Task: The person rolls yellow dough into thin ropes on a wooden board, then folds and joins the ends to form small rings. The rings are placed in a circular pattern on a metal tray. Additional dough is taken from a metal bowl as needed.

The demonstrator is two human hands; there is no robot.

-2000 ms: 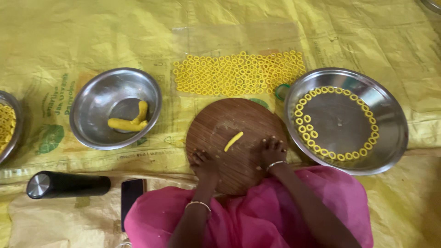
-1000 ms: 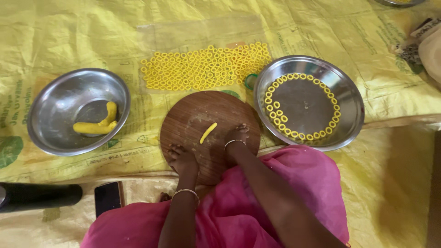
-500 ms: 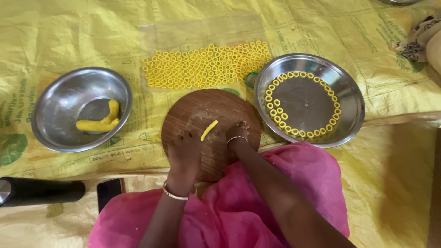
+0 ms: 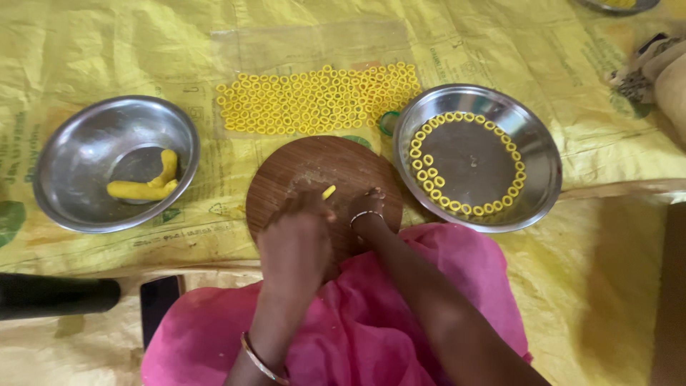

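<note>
A round wooden board lies on the yellow sheet in front of my pink-clad lap. My left hand lies over a short yellow dough strip on the board, and only the strip's tip shows past my fingers. Just to its right, my right hand rests with bent fingertips on the board and holds nothing. Both wrists carry bangles.
Behind the board, several rows of yellow dough rings lie on the sheet. A steel plate on the right holds rings around its rim. The steel bowl on the left holds dough lumps. A black cylinder and a phone lie at near left.
My left hand has slid forward over the dough strip and covers most of it. My right hand stays at the board's near right side.
</note>
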